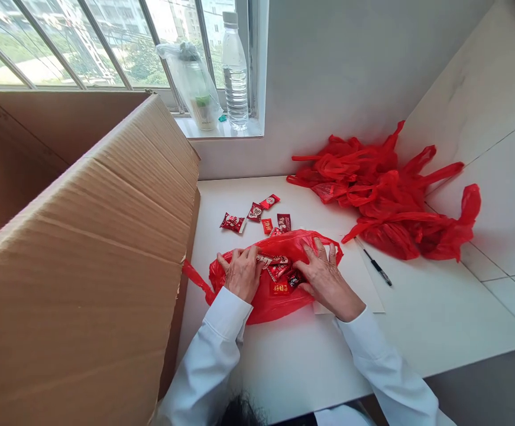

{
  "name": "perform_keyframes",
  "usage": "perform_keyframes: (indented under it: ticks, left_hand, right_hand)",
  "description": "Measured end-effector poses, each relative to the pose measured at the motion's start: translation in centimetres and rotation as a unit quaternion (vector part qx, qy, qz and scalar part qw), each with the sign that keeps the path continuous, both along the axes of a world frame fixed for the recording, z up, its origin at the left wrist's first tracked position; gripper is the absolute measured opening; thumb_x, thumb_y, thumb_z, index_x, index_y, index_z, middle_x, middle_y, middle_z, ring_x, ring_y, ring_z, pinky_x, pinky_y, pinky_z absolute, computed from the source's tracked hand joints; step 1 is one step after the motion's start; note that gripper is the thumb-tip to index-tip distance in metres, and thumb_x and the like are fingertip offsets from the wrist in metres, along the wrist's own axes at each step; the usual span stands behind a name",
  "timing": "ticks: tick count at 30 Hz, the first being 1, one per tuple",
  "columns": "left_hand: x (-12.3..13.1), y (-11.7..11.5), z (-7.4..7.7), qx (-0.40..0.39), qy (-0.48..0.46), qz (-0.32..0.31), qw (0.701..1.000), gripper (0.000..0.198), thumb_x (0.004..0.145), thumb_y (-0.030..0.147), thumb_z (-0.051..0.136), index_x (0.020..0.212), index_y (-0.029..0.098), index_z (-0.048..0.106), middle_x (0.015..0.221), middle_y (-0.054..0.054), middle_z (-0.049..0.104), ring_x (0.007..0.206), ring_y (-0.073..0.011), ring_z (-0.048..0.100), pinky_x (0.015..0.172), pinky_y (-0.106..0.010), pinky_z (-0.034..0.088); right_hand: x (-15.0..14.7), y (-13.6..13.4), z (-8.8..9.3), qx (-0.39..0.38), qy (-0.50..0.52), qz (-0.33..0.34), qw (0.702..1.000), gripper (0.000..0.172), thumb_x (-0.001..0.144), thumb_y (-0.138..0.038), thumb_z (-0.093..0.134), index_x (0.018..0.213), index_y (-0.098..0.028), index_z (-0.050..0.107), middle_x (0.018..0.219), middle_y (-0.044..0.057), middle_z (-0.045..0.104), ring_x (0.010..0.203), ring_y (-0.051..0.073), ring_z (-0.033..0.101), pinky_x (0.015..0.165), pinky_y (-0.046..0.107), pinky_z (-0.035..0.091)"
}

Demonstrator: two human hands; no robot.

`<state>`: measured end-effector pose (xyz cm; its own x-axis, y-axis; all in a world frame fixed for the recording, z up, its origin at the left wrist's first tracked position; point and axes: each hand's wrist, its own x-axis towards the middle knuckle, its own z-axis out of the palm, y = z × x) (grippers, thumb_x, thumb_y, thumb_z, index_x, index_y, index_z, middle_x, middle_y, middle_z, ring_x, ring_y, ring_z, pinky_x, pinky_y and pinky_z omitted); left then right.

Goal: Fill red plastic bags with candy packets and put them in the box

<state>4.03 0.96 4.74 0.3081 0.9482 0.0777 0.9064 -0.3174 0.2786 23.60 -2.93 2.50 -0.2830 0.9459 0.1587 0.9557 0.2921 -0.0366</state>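
Note:
A red plastic bag (pixel 279 310) lies spread open on the white table, with several wrapped candies (pixel 278 272) in its mouth. At the bag's left side, my left hand (pixel 242 275) is closed on the plastic, its fingers bent beside the candies. My right hand (pixel 326 278) rests at the right side of the mouth, fingers apart, thumb and forefinger close to a dark-wrapped candy (pixel 295 278). Just beyond the bag, several loose candies lie on the table, among them a dark red candy (pixel 232 222). The fingertips of both hands are partly hidden.
A large open cardboard box (pixel 106 248) stands close on the left. More red plastic bags (pixel 385 195) are heaped at the back right. A pen (pixel 378 266) and white paper (pixel 359 284) lie right of my hands. A water bottle (pixel 235 77) stands on the windowsill (pixel 243 131).

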Motion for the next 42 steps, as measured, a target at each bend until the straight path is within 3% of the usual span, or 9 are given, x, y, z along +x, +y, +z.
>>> perform_keyframes:
  ticks: [6, 10, 15, 19, 23, 28, 34, 38, 42]
  left_hand:
    - [-0.1, -0.2, 1.2, 0.009, 0.009, -0.065, 0.998, 0.047, 0.085, 0.012, 0.05, 0.131, 0.021, 0.047, 0.115, -0.009, 0.064, 0.112, -0.031, 0.05, 0.099, -0.06, 0.033]
    - [-1.5, -1.9, 2.4, 0.132, -0.032, -0.107, 0.985, 0.05, 0.085, 0.011, 0.048, 0.134, 0.019, 0.043, 0.122, -0.012, 0.056, 0.117, -0.0299, 0.045, 0.1, -0.048, 0.04]
    - [-3.3, -6.1, 0.9, 0.229, -0.064, 0.012, 0.971, 0.054, 0.089, 0.028, 0.051, 0.139, 0.02, 0.033, 0.123, -0.016, 0.042, 0.114, -0.03, 0.047, 0.096, -0.046, 0.044]
    - [-3.9, -8.5, -1.2, 0.14, 0.077, 0.163, 0.974, 0.066, 0.089, 0.036, 0.05, 0.144, 0.011, 0.023, 0.124, -0.024, 0.046, 0.114, -0.0383, 0.049, 0.084, -0.053, 0.047]
    - [-5.5, -9.2, -1.8, -0.015, 0.099, 0.174, 0.98, 0.047, 0.092, 0.025, 0.04, 0.136, 0.011, 0.036, 0.08, -0.011, 0.067, 0.072, -0.0276, 0.066, 0.059, -0.034, 0.047]
    - [-5.6, -8.4, 2.7, -0.024, -0.111, 0.17, 0.979, 0.03, 0.091, 0.023, 0.035, 0.117, 0.02, 0.05, 0.045, 0.005, 0.054, 0.043, -0.0186, 0.057, 0.05, -0.026, 0.042]
    - [-0.9, -4.0, 11.9, 0.2, -0.264, 0.143, 0.933, 0.019, 0.087, 0.035, 0.047, 0.084, 0.022, 0.06, 0.06, 0.005, 0.058, 0.048, -0.009, 0.056, 0.05, -0.019, 0.041]
    - [-0.2, -1.6, 15.2, 0.303, -0.153, 0.137, 0.93, 0.019, 0.089, 0.032, 0.046, 0.084, 0.022, 0.062, 0.053, 0.007, 0.052, 0.045, -0.0088, 0.051, 0.053, -0.021, 0.041]
    - [-1.5, -5.0, 13.8, 0.396, -0.076, 0.098, 0.91, 0.021, 0.089, 0.033, 0.052, 0.102, 0.02, 0.062, 0.088, -0.006, 0.065, 0.086, -0.0221, 0.061, 0.074, -0.033, 0.049]
  right_hand:
    - [0.9, -0.4, 2.1, 0.08, 0.052, 0.007, 0.995, 0.04, 0.082, -0.009, 0.053, 0.119, -0.022, 0.058, 0.134, 0.01, 0.049, 0.135, 0.033, 0.028, 0.107, 0.055, 0.029]
    - [2.6, -1.0, 3.6, 0.157, 0.089, -0.06, 0.982, 0.041, 0.088, -0.013, 0.044, 0.128, -0.018, 0.052, 0.131, 0.013, 0.048, 0.129, 0.031, 0.033, 0.104, 0.049, 0.036]
    - [4.6, -1.9, 4.0, 0.213, 0.103, -0.134, 0.962, 0.04, 0.09, -0.018, 0.045, 0.13, -0.017, 0.048, 0.121, 0.014, 0.051, 0.109, 0.029, 0.045, 0.098, 0.045, 0.041]
    - [5.7, -2.1, 3.2, 0.203, 0.137, -0.166, 0.955, 0.038, 0.088, -0.026, 0.05, 0.124, -0.016, 0.053, 0.118, 0.016, 0.053, 0.103, 0.03, 0.049, 0.09, 0.046, 0.042]
    - [7.4, -2.3, 2.5, 0.063, 0.276, -0.132, 0.95, 0.02, 0.088, -0.034, 0.049, 0.092, -0.02, 0.064, 0.085, 0.006, 0.062, 0.075, 0.021, 0.057, 0.067, 0.034, 0.046]
    - [8.4, -1.9, 5.1, -0.069, 0.51, -0.079, 0.854, 0.022, 0.081, -0.041, 0.06, 0.083, -0.019, 0.065, 0.071, 0.002, 0.061, 0.065, 0.016, 0.057, 0.055, 0.026, 0.044]
    - [4.4, 0.6, 12.9, 0.085, 0.699, -0.02, 0.71, 0.031, 0.076, -0.03, 0.066, 0.104, -0.024, 0.057, 0.074, -0.003, 0.059, 0.069, 0.012, 0.058, 0.065, 0.025, 0.047]
    - [1.7, 0.7, 15.3, 0.075, 0.68, 0.07, 0.726, 0.024, 0.082, -0.027, 0.06, 0.106, -0.025, 0.058, 0.088, 0.0, 0.061, 0.079, 0.012, 0.058, 0.072, 0.025, 0.048]
    - [1.0, -0.1, 13.8, -0.004, 0.651, 0.096, 0.753, 0.017, 0.084, -0.028, 0.059, 0.1, -0.023, 0.061, 0.094, 0.002, 0.063, 0.084, 0.013, 0.06, 0.076, 0.025, 0.049]
